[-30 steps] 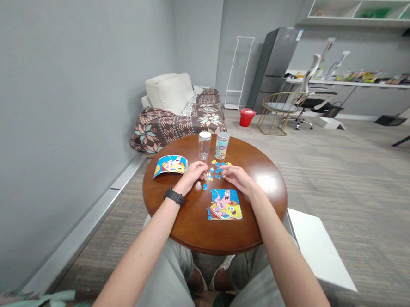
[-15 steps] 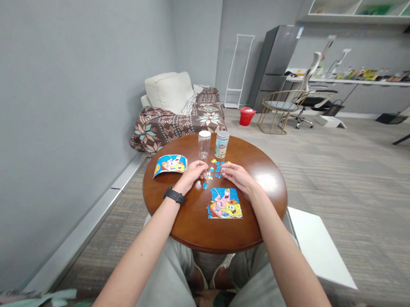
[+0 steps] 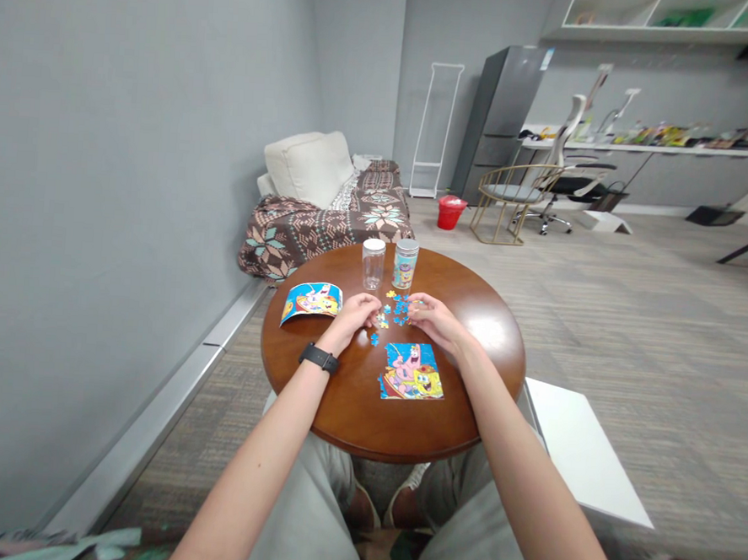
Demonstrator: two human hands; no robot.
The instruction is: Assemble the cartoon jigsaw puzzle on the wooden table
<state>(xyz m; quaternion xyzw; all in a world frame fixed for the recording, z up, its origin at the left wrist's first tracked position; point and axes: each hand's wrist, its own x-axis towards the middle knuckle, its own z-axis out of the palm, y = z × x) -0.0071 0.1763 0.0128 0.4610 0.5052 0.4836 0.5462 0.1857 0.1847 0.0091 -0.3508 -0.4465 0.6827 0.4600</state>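
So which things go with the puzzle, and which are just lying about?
Puzzle things: loose pieces, joined part, picture sheet, table; probably printed jar, clear jar.

Just about: bin, fridge, cushion, gold chair.

The table [image 3: 495,309] gives passage at right, but a clear jar [image 3: 373,269] and labelled jar [image 3: 404,269] block beyond loose pieces [image 3: 401,309].

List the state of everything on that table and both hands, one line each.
Clear jar: upright, lid on.
Printed jar: upright, lid on.
Picture sheet: bowed upward.
Joined puzzle: flat, left edge jagged.
Loose pieces: scattered.
Left hand: fingers curled, grip unclear.
Right hand: fingers bent, grip unclear.
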